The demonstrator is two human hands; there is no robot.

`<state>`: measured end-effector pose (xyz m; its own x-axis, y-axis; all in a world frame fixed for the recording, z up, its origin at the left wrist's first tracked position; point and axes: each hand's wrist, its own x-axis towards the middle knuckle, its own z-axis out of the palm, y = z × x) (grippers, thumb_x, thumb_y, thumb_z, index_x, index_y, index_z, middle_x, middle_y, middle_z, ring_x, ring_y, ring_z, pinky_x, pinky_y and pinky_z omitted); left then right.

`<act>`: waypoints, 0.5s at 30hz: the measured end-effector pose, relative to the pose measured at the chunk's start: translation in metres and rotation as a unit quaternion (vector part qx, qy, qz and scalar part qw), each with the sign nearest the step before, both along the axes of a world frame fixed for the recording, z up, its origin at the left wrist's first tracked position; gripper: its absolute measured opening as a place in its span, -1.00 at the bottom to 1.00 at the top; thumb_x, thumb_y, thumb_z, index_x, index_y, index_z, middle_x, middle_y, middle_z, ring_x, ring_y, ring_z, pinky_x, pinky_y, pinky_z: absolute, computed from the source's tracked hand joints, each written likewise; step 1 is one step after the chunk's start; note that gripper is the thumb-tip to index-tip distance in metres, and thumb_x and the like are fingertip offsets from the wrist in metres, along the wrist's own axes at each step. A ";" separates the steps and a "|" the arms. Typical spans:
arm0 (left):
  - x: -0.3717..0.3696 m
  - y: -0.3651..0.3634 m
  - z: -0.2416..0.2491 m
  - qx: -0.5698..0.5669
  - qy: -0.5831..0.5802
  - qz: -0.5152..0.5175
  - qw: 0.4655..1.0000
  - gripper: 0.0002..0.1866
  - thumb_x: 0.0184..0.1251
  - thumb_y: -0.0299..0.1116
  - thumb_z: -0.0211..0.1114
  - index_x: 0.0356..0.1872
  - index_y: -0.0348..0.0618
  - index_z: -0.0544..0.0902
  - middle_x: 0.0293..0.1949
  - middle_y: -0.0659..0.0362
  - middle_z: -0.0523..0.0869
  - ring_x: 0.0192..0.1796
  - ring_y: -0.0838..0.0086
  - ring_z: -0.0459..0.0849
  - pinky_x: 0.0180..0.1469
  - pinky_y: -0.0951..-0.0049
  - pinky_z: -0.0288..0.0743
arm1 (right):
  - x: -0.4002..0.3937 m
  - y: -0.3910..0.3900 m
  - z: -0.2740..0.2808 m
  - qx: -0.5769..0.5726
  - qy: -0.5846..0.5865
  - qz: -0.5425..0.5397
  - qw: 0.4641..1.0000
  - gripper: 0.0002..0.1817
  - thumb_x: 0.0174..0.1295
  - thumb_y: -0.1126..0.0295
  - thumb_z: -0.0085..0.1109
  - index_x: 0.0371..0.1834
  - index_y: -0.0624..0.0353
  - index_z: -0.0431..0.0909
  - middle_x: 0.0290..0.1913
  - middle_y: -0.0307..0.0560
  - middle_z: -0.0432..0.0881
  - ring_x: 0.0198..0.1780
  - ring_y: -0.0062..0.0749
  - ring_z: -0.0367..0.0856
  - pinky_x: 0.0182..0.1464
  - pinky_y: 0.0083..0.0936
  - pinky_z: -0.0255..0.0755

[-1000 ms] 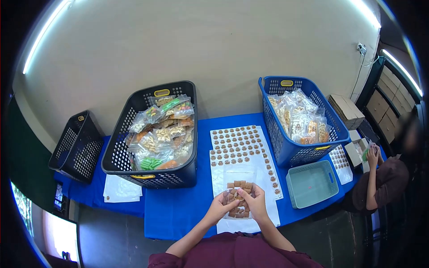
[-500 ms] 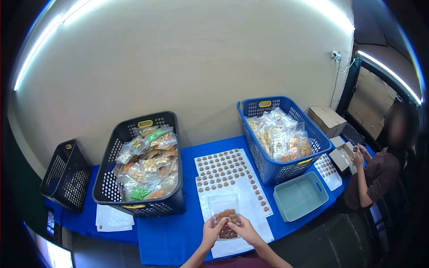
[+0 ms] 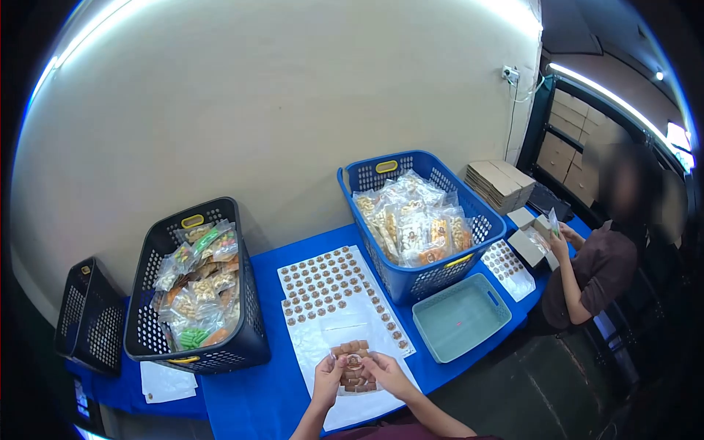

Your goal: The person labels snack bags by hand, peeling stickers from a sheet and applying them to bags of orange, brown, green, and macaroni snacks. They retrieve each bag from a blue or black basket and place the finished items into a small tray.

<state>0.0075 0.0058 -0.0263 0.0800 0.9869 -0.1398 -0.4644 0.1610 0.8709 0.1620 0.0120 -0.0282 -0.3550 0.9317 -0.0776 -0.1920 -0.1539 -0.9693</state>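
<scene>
A clear plastic pouch [image 3: 356, 382] of brown, block-like snack pieces lies over the white sheets at the table's front. A round sticker [image 3: 354, 361] shows on its front. My left hand [image 3: 327, 376] pinches the pouch's left side, thumb on the front. On the opposite side, my right hand [image 3: 387, 374] grips the pouch with its fingers near the sticker. Beneath and beyond my hands lie sticker sheets [image 3: 323, 282] with rows of round brown labels; part of the upper sheet has its labels gone.
A black basket [image 3: 253, 323] of snack packets stands left, a blue basket [image 3: 411, 277] of packets at the back right. A green tray [image 3: 462, 323] sits right of the sheets. Farther left is another black basket [image 3: 103, 323]. A co-worker [image 3: 598, 271] holds a packet beside a carton [image 3: 522, 218].
My view has turned right. My thumbs, earlier together over the pouch's middle, have moved apart, and the round sticker now shows between them. The co-worker's hand has raised a small packet.
</scene>
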 end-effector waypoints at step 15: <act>0.129 0.022 0.004 0.013 0.065 -0.134 0.989 -0.68 0.25 -0.40 0.14 -0.02 -0.35 0.39 -0.15 0.14 0.57 -0.13 0.54 0.56 -0.08 0.55 0.46 | 0.118 0.006 0.000 -0.029 0.050 -0.200 0.978 -0.72 0.23 0.24 0.03 -0.23 0.29 0.49 -0.36 -0.19 0.59 -0.37 -0.64 0.56 -0.34 -0.72 0.45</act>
<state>0.1368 0.0281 -0.0219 0.3216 0.9364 -0.1402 -0.2931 0.2392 0.9257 0.2802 0.0176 -0.0284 0.0294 0.9926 -0.1175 -0.3416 -0.1005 -0.9345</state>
